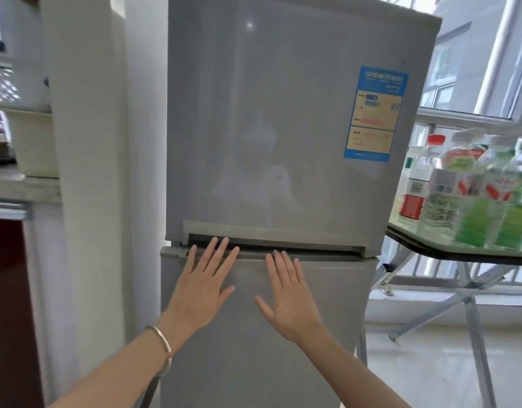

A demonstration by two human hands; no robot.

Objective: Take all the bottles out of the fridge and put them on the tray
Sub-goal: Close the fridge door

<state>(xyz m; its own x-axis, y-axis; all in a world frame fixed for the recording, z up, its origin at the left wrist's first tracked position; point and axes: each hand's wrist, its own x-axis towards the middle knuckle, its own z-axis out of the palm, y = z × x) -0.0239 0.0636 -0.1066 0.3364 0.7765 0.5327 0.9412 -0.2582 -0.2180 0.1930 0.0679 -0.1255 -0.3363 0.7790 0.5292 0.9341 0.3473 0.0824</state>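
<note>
- Left hand (202,285): fingers (221,251) straight and spread, tips at the dark handle slot (298,245) between the two doors. Nothing held.
- Right hand (289,298): fingers (279,266) straight, flat on the lower door (254,363), tips just under the slot. Nothing held.
- Judgement: palms either press the door home or seek the slot; which cannot be told.
- Fridge (268,128), centre frame: both doors closed, contents hidden.
- Bottles (465,195) stand on the table (430,251), right of frame, well apart from both hands. No tray can be made out beneath them.

Both hands — left (202,285), right (287,294) — flat, fingers straight and spread, arms outstretched.
</note>
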